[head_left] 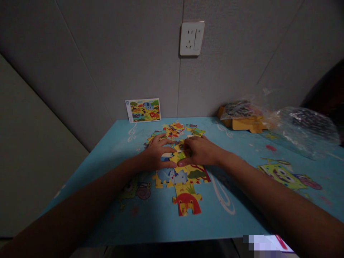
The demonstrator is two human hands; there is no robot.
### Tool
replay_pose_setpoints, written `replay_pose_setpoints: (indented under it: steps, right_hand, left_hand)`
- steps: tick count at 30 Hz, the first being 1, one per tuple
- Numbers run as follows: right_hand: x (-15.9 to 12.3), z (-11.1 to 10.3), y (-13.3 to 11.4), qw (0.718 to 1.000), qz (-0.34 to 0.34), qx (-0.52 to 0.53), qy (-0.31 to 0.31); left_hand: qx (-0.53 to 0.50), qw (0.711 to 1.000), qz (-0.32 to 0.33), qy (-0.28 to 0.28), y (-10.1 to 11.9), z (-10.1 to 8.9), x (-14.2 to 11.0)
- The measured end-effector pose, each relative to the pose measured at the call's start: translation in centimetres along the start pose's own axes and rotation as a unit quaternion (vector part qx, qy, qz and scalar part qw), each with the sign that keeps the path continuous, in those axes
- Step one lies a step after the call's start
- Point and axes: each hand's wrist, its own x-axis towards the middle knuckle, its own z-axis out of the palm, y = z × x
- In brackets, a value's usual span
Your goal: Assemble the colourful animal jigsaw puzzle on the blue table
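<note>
Head view: see puzzle on worktop, directly below left hand and right hand, about equally near both, with long axis toward wall. Note left with fingers spread over pieces, right curled alongside, with thumbs nearly meeting; cannot tell if pinching anything. Feature thin, flat, knobbed pieces; smooth printed worktop; crinkled clear bag, well apart rightward; rectangular card behind.

dim light, soft shadows, darkened edges
</note>
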Motion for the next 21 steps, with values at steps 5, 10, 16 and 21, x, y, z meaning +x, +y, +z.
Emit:
replay_pose_setpoints:
  steps: [5,10,16,21]
  right_hand:
    - [-0.1,0.0,-0.3,0.999,0.034,-0.015,0.005]
    - [-0.3,-0.3,-0.9,0.998,0.069,-0.008,-0.009]
    - [-0.3,0.1,-0.7,0.995,0.095,0.023,-0.005]
    - [-0.2,0.6,0.0,0.991,0.1,0.083,-0.009]
  left_hand:
    - [0.002,1.0,0.012,0.004,-0.1,0.0,0.0]
    - [-0.005,1.0,0.017,0.009,0.0,-0.2,0.2]
    - [-0.007,1.0,0.013,0.005,0.1,-0.2,0.1]
    - [-0.014,1.0,0.018,0.009,-0.1,-0.1,0.1]
